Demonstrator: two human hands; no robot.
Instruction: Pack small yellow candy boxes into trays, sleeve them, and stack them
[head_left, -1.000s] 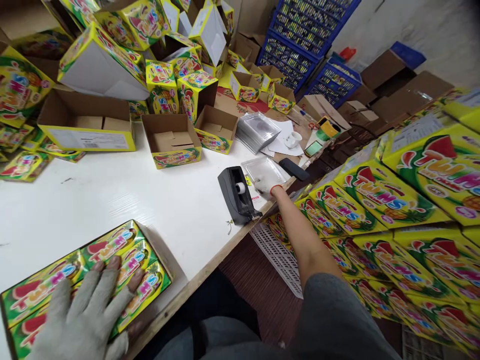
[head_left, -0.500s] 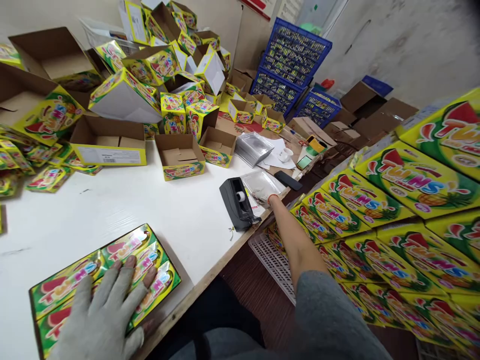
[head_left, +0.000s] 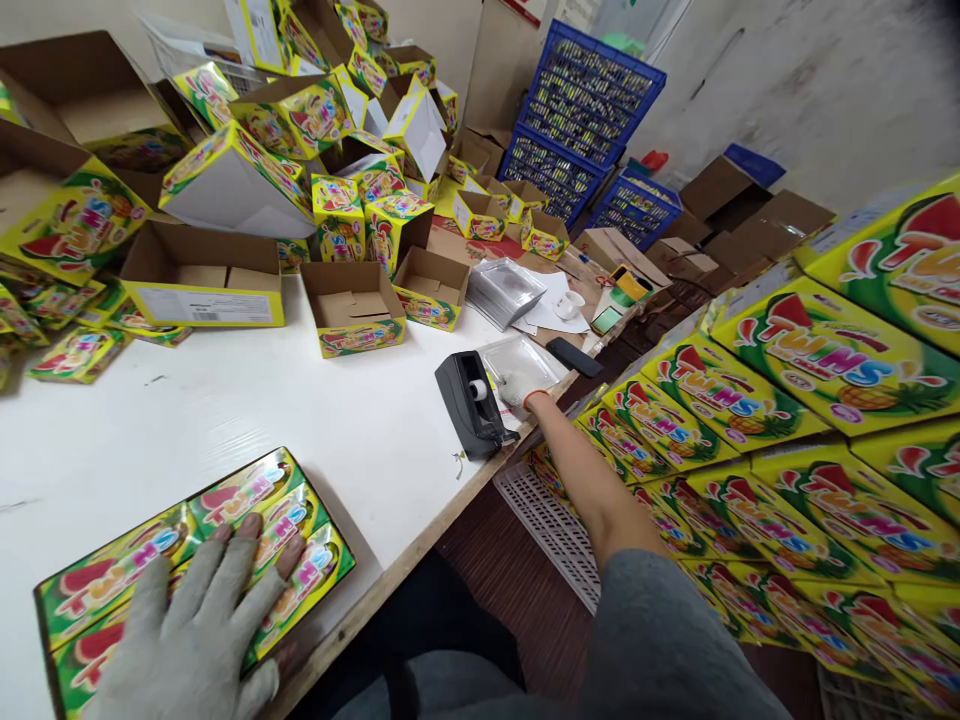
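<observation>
My left hand (head_left: 191,610), in a pale glove with bare fingertips, lies flat with spread fingers on an open carton (head_left: 343,578) packed with green and yellow TWINS packs (head_left: 262,480). The carton rests on the white table near its front edge. My right hand (head_left: 517,390), also gloved, is stretched far forward to the near edge of a thin stack of clear plastic sheets (head_left: 529,357). Its fingers look bent and bunched together; anything between them is too small to make out. Just left of it stands a black tape dispenser (head_left: 469,405).
Empty printed cartons (head_left: 352,305) pile up at the back left. Another plastic stack (head_left: 506,290), a white cup (head_left: 568,304) and a black phone (head_left: 574,356) lie beyond my right hand. Filled TWINS boxes (head_left: 817,360) are stacked at right. Blue crates (head_left: 589,95) stand behind.
My right hand has drawn slightly left, and its fingers look more bunched than before. My left hand stays flat on the carton. The view has shifted a little.
</observation>
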